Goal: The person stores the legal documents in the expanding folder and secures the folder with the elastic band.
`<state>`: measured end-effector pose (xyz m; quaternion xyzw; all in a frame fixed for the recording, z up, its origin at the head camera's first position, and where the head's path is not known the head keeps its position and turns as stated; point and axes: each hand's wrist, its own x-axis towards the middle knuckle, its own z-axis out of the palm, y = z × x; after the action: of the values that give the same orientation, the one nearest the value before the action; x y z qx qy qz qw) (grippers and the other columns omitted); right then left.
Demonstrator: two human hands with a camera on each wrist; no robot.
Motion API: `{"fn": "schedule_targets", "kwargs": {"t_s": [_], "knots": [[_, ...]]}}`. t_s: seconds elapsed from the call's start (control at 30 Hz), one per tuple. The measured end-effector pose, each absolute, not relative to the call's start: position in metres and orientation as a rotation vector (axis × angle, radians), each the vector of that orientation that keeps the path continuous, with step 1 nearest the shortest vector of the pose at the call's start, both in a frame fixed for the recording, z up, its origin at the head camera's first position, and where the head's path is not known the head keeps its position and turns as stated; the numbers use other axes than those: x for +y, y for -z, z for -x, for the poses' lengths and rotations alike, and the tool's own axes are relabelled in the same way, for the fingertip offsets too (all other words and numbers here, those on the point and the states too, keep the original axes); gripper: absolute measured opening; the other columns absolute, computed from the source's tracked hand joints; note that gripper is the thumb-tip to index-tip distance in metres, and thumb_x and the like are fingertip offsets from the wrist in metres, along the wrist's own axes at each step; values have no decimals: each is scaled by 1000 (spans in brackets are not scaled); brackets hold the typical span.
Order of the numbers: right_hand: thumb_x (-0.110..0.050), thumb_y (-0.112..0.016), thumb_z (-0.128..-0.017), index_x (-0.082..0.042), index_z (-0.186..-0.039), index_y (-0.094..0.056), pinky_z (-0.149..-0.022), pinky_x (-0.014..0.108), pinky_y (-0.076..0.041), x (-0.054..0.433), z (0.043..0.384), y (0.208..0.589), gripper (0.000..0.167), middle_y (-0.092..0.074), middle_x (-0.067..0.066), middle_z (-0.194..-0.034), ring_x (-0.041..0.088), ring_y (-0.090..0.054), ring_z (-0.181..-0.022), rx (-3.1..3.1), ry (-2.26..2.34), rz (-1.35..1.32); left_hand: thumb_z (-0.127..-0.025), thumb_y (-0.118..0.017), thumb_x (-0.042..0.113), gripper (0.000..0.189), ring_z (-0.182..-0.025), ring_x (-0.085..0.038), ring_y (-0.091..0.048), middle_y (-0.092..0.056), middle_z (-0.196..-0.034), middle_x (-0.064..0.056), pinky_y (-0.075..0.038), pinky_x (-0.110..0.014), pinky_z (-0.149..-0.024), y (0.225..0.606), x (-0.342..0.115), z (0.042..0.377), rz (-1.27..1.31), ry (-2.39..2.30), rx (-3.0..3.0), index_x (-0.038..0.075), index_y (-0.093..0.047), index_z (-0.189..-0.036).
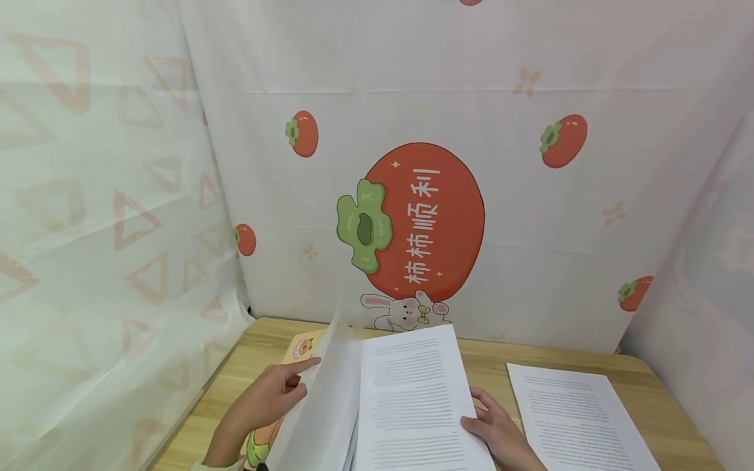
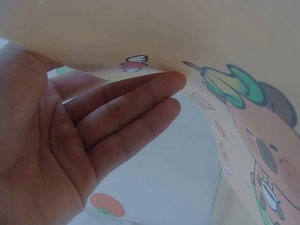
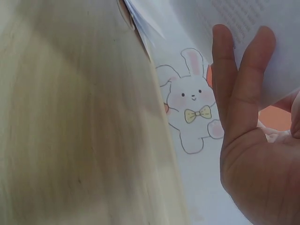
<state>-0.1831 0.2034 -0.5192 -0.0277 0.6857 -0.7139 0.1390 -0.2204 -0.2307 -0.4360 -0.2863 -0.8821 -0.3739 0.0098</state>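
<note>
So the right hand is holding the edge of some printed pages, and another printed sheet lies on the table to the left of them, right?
Not quite: the other printed sheet lies on the table to the right of the printed pages, as the head view shows.

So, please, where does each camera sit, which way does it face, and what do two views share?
Head: on the head, facing forward and down at the table, printed page and persimmon backdrop; left hand and right hand show.
Left wrist: on the left wrist, facing along that palm towards a yellow cartoon-printed cover; only the left hand shows.
Right wrist: on the right wrist, view turned so the table's edge runs steeply; only the right hand shows, with the page.
Shared: head and right wrist both see the backdrop's rabbit drawing.
</note>
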Motion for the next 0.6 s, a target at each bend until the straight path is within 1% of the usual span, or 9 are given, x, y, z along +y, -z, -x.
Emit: {"fn": "schedule_targets", "kwargs": {"t_s": [0.17, 0.27, 0.5, 0.6], "knots": [[-6, -62, -99, 8, -154, -23, -78, 45, -59, 196, 184, 522, 69, -68, 15, -115, 33, -70, -97, 1925, 2095, 83, -96, -55, -5, 46, -51, 1, -15, -22, -56, 17, -25, -18, -51, 436, -230, 220, 899, 1153, -2749, -1, -61, -142], [-7, -62, -99, 7, -155, -24, -76, 44, -59, 192, 185, 522, 68, -68, 14, -114, 31, -70, -95, 1924, 2098, 74, -96, -55, -5, 46, -51, 1, -15, -22, -56, 16, -25, -19, -51, 436, -230, 220, 893, 1155, -2753, 0, -61, -142], [-6, -62, -100, 4, -156, -23, -79, 45, -58, 178, 190, 521, 69, -67, 15, -116, 31, -70, -98, 1826, 2177, 43, -97, -55, -4, 47, -51, 1, -18, -24, -56, 14, -27, -20, -51, 436, -231, 219, 861, 1201, -2789, 1, -60, -143], [-7, -62, -101, 4, -156, -24, -78, 43, -58, 174, 192, 522, 68, -68, 14, -115, 30, -70, -96, 1818, 2190, 45, -97, -55, -4, 47, -51, 1, -17, -24, -56, 14, -27, -19, -52, 436, -231, 219, 861, 1199, -2787, 1, -60, -143]]}}
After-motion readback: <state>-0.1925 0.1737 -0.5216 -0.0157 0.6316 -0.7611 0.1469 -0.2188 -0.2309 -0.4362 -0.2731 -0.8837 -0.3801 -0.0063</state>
